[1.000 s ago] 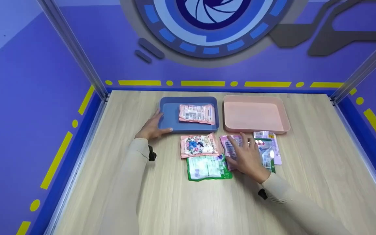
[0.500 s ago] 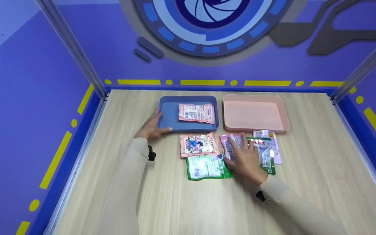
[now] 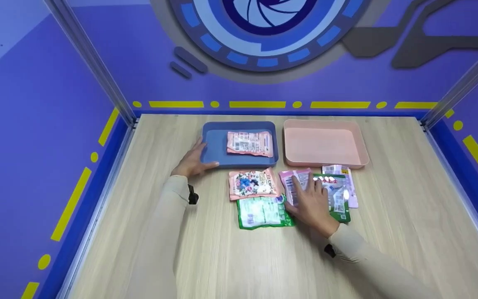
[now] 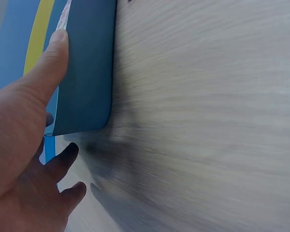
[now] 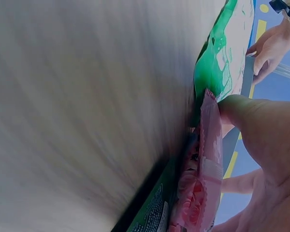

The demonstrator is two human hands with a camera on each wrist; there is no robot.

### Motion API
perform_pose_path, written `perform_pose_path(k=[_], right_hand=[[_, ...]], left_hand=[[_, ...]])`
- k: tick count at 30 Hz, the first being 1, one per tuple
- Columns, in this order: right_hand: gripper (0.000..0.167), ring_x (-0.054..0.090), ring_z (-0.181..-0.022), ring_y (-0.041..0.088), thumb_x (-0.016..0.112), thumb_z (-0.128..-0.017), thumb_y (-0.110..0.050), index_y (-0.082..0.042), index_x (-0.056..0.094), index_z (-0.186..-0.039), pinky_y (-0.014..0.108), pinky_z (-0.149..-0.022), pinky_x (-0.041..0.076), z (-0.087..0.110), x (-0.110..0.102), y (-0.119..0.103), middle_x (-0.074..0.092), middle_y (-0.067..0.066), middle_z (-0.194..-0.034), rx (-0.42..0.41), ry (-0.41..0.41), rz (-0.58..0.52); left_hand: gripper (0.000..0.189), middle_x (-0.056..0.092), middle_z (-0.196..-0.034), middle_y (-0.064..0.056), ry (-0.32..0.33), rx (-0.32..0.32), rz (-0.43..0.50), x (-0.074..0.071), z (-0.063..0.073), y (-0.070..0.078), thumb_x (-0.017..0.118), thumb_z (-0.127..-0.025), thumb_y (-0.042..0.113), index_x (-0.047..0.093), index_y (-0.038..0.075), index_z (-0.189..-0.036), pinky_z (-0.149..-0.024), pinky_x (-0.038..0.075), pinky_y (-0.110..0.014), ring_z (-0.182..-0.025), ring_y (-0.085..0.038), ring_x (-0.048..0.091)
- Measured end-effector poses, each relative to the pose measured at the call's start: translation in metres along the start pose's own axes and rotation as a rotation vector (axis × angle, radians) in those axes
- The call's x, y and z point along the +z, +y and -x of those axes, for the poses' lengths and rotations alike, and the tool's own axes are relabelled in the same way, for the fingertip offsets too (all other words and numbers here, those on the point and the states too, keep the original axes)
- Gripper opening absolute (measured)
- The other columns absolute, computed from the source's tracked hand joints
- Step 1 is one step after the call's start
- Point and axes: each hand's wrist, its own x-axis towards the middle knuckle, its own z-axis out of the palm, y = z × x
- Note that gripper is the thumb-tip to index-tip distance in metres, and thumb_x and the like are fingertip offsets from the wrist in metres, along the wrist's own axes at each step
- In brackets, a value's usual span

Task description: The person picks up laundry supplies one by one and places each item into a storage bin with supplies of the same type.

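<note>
My left hand [image 3: 192,162] holds the near left corner of the blue tray [image 3: 214,160], its thumb on the front rim and fingers along the left side. A pink-edged packet [image 3: 249,143] lies in that tray. My right hand [image 3: 313,205] is spread over a pink-purple packet [image 3: 285,182], fingers on its top and thumb at its left edge; the hand hides part of it. In the right wrist view, that packet's crimped edge shows against the thumb. It overlaps a dark green packet [image 3: 340,197]. To the left lie a flowered pink packet [image 3: 253,184] and a green-edged packet [image 3: 264,213].
A pink tray [image 3: 324,163] stands right of the blue one. A lilac packet [image 3: 353,195] lies partly under the dark green one, in front of the pink tray. Purple panels [image 3: 81,104] wall the wooden table [image 3: 239,265] at the back and sides.
My right hand has shifted slightly left and settled over the pink-purple packet, showing more of the dark green one. My left hand stays at the blue tray.
</note>
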Motion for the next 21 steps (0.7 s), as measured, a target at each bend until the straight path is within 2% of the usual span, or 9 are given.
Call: perform_pose_path(k=[6, 12, 21], right_hand=[[0.090, 0.037, -0.130, 0.063, 0.077, -0.086, -0.050, -0.013, 0.039, -0.159, 0.075, -0.104, 0.033, -0.0014, -0.0003, -0.0021, 0.018, 0.042, -0.159, 0.009, -0.030, -0.001], [0.089, 0.038, -0.129, 0.063, 0.077, -0.086, -0.050, -0.014, 0.040, -0.159, 0.075, -0.104, 0.033, -0.0017, 0.0000, -0.0030, 0.018, 0.043, -0.159, 0.003, -0.023, -0.003], [0.090, 0.039, -0.128, 0.062, 0.078, -0.085, -0.049, -0.014, 0.040, -0.159, 0.074, -0.103, 0.034, -0.0018, 0.0011, -0.0030, 0.018, 0.043, -0.159, 0.004, -0.018, -0.012]], left_hand=[[0.100, -0.005, -0.174, -0.003, 0.000, -0.016, 0.013, 0.0008, 0.0006, 0.0004, 0.077, -0.091, 0.046, 0.018, 0.010, -0.165, -0.127, 0.013, -0.047, -0.158, -0.030, 0.005], [0.100, -0.004, -0.174, -0.006, 0.010, 0.000, 0.013, 0.0003, 0.0017, 0.0005, 0.077, -0.092, 0.044, 0.019, 0.008, -0.165, -0.127, 0.014, -0.047, -0.158, -0.031, 0.006], [0.099, -0.004, -0.174, -0.004, 0.006, -0.005, 0.014, -0.0003, 0.0024, 0.0004, 0.076, -0.092, 0.045, 0.020, 0.010, -0.165, -0.127, 0.014, -0.048, -0.158, -0.030, 0.007]])
